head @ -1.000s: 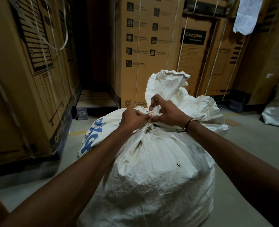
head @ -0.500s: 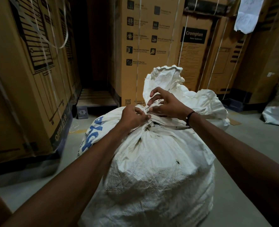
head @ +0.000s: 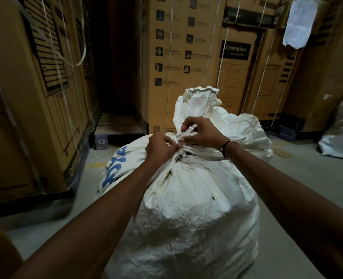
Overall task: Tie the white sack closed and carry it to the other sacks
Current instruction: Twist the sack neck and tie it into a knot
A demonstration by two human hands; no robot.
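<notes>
A full white woven sack (head: 194, 214) with blue lettering stands on the floor right in front of me. Its neck is gathered and bound by a flat strap (head: 183, 154), and the loose mouth flares up behind. My left hand (head: 159, 149) grips the gathered neck at the strap from the left. My right hand (head: 202, 132) pinches the strap end just above the neck, with the thumb and fingers curled. Another white sack (head: 341, 131) lies at the far right on the floor.
Tall cardboard cartons (head: 35, 97) bound with strapping wall in the left side, and more cartons (head: 186, 63) stand behind the sack. A wooden pallet (head: 116, 127) lies in the dark gap between them. Grey floor (head: 307, 178) runs right toward the other sack.
My right hand has lifted slightly and shifted its pinch on the strap at the neck. My left hand stays gripping the neck. The sack's mouth has shifted a little.
</notes>
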